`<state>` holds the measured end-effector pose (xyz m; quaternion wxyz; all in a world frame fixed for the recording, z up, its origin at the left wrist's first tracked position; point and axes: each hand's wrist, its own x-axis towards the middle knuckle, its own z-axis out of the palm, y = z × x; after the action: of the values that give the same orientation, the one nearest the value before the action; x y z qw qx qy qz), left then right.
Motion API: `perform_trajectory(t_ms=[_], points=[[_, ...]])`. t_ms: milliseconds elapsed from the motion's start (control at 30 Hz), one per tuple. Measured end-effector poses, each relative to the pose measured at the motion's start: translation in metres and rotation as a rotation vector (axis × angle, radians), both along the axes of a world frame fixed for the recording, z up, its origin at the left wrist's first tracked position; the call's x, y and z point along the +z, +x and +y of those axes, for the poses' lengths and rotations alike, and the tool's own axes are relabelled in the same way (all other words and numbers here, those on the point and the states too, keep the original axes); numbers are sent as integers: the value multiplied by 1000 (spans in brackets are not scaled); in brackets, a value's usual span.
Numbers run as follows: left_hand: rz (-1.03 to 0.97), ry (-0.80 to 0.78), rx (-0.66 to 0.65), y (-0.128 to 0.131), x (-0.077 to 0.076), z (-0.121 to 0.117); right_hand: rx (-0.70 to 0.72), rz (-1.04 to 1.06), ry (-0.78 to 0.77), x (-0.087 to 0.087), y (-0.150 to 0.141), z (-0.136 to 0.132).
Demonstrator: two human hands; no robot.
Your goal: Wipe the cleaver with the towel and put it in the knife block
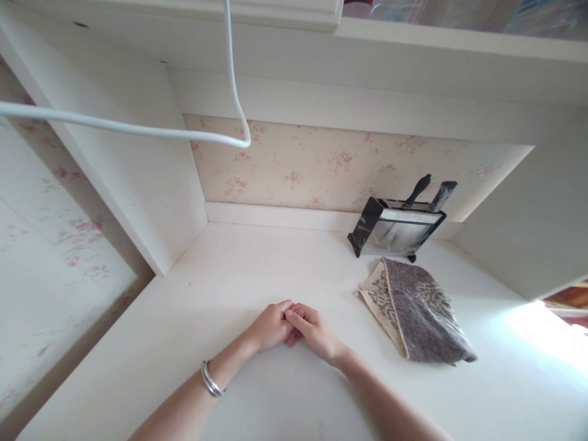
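Note:
My left hand [272, 326] and my right hand [318, 334] rest clasped together on the white surface. The fingers of both are curled in against each other, and the right thumb lies over the left fingers. No object shows in either of them, though the insides of the palms are hidden. A silver bangle [212, 380] circles my left wrist. To the right of my right hand, and apart from it, lies a folded brown and cream patterned cloth [420, 312].
Behind the cloth stands a black-framed knife holder [399, 229] with two dark handles sticking up. A white cable [138, 130] hangs across the upper left. White side panels and an overhead cabinet [285, 9] enclose the white countertop [257, 263]; floral wallpaper [294, 162] covers the back.

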<state>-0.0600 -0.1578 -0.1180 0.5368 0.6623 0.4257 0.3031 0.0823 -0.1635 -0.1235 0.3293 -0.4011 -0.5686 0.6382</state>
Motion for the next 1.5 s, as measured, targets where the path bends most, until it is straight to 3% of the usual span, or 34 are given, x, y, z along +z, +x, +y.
perform_trajectory(t_ms=[1500], points=[[39,19,1,0,7,-2,5,-28,39,5,0,-2]])
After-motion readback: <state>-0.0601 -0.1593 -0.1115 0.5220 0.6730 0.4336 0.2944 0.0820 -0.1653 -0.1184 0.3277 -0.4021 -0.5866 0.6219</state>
